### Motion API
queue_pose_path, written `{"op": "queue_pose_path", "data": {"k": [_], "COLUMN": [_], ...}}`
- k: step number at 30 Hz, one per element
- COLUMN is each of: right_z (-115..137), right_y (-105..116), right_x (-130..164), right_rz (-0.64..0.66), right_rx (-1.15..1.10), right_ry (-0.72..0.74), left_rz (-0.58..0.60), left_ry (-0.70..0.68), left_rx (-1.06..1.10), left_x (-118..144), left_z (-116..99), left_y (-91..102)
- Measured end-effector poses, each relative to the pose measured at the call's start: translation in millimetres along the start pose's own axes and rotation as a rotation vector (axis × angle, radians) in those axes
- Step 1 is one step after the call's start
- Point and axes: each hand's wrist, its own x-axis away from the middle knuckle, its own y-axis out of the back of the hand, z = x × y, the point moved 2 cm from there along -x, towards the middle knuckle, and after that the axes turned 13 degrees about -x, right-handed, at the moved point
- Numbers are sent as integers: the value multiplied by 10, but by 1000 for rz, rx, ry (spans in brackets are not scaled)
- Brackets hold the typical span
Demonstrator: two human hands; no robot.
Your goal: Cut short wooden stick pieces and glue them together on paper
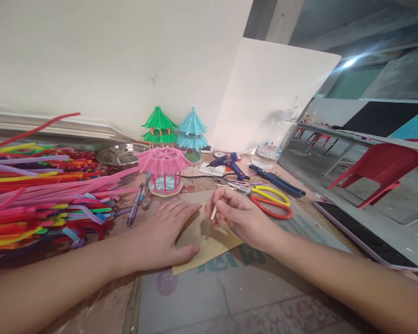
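Note:
My left hand (160, 234) lies open with fingers stretched over the left side of a tan sheet of paper (209, 246). Its thumb is spread apart from the fingers, and nothing shows in its grip. Above the sheet, my right hand (240, 215) is closed in a pinch on a short, pale wooden stick (213, 213), tilted between thumb and fingertips. Just beyond my hands stands a small pink-roofed pavilion model (164, 162) on a light base. Red-and-yellow-handled scissors (271, 213) rest past my right hand, their blades pointing away to the left.
Colourful pipe cleaners (55, 199) heap up at left beside pens (134, 208) and a metal bowl (120, 155). Behind stand green (158, 125) and blue (192, 130) pavilion models, a glue gun (230, 164), dark pliers-like tool (278, 181) and clear jar (271, 139). A phone (365, 234) lies right.

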Motion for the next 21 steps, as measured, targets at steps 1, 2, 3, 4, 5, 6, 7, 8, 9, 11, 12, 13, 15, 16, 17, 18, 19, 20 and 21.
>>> {"op": "queue_pose_path", "data": {"k": [1, 2, 3, 4, 5, 6, 7, 8, 9, 11, 12, 13, 15, 16, 17, 18, 19, 20, 21], "right_z": [7, 16, 25, 31, 36, 39, 43, 49, 57, 67, 68, 66, 58, 55, 52, 48, 44, 38, 30], "right_y": [27, 49, 61, 66, 67, 65, 63, 64, 68, 83, 94, 105, 117, 114, 105, 89, 66, 42, 17], "right_x": [-5, -6, -4, 1, 8, 16, 22, 27, 28, 22, 16, 10, 4, 7, 14, 26, 41, 57, 72], "right_rz": [-4, 8, 40, 85, 134, 178, 208, 219, 216, 208, 208, 210, 222, 223, 224, 231, 247, 272, 309], "right_rx": [131, 278, 426, 565, 687, 790, 872, 936, 985, 1040, 1045, 1041, 1032, 1037, 1049, 1057, 1056, 1052, 1052], "right_ry": [60, 117, 158, 182, 192, 192, 186, 188, 197, 210, 205, 195, 185, 195, 209, 222, 237, 252, 270], "left_rz": [4, 12, 18, 24, 24, 19, 11, 5, 2, 0, 2, 7, 23, 28, 31, 29, 24, 18, 11], "left_ry": [11, 21, 29, 31, 29, 25, 22, 18, 13, 5, 1, -1, 0, 3, 1, -3, -8, -13, -20], "left_rx": [-8, -13, -15, -15, -12, -8, -3, -1, -1, -10, -18, -25, -37, -42, -44, -43, -39, -34, -28], "left_x": [3, 6, 9, 11, 13, 14, 13, 12, 11, 8, 7, 8, 11, 13, 14, 15, 14, 12, 10], "left_z": [10, 16, 20, 20, 18, 15, 12, 9, 8, 7, 7, 7, 7, 6, 4, 3, 3, 3, 5], "left_y": [-9, -17, -21, -23, -22, -19, -16, -14, -14, -16, -18, -21, -25, -26, -25, -24, -23, -22, -22]}}
